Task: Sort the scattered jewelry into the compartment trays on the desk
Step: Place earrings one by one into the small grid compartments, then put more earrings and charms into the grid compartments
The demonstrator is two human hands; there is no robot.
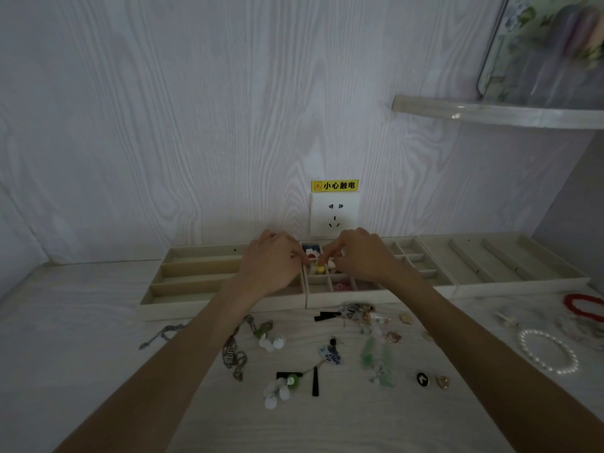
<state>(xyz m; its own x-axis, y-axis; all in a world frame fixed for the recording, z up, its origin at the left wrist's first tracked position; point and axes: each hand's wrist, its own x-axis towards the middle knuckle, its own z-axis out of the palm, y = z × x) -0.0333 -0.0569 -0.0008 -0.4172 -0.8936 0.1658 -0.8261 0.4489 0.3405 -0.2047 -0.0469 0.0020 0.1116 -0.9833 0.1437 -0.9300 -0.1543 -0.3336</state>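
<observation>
Reaching over the small-celled middle tray [359,297], a yellow bead piece [320,269] is pinched by the right hand [362,256] for placement, the left hand [273,261] curled alongside, its hold unclear, loose jewelry [376,354] left on the desk [98,371].

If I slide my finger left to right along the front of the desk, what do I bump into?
Silver chain → white disc earring → black bar → green pendants → black oval pin → pearl bracelet.

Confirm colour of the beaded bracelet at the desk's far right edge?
Red; the beaded bracelet shows in the head view, partly cut off by the frame.
</observation>
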